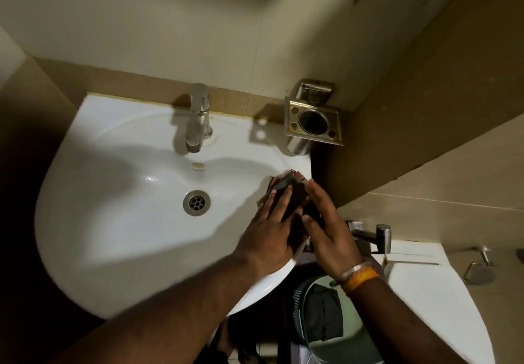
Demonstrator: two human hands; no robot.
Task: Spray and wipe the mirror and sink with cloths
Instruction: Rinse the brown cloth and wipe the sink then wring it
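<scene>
White sink [119, 222] fills the view, basin wall-mounted, tap [197, 119] at the back, drain [196, 202] at centre. Metal tumbler holder [313, 121] on the wall to the right. Dark cloth [292, 196] sits on the sink's right rim, near the side wall. Left hand [266, 233] and right hand [326, 227] lie on it, fingers straight and flat, pressing it down rather than pinching, likely to bear weight for wiping the rim. Mirror not in view.

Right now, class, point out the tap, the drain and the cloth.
tap [197, 119], head view, on the middle of its metal body.
drain [196, 202], head view, on its holed centre.
cloth [286, 193], head view, on the dark fold between both hands.
</scene>
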